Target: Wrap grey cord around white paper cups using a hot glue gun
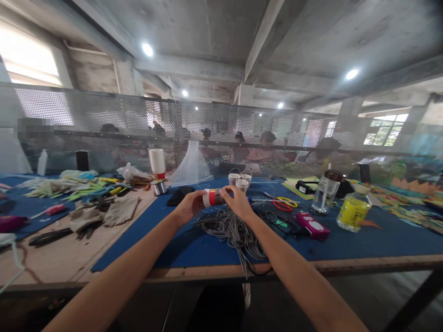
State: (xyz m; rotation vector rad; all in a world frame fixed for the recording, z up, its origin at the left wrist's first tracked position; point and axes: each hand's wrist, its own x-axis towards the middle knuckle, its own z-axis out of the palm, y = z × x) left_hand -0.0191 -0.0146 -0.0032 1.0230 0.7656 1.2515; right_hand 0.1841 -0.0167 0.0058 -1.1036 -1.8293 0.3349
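Observation:
A white paper cup with a red band (212, 197) is held on its side above the blue mat. My left hand (189, 205) is closed around its left end. Grey cord (218, 197) covers the right part of the cup. My right hand (238, 201) pinches at this cord; the exact grip of the fingertips is partly hidden. Below both hands lies a loose tangled heap of grey cord (235, 230), with strands hanging over the front edge of the table.
Behind my hands stand small white cups with handles (241, 183). To the right are red and yellow scissors (284, 204), a magenta box (312, 226), a glass bottle (325, 193) and a yellow-labelled bottle (353, 212). Leftward are stacked paper cups (157, 162), a wire spool (158, 187) and gloves (121, 210).

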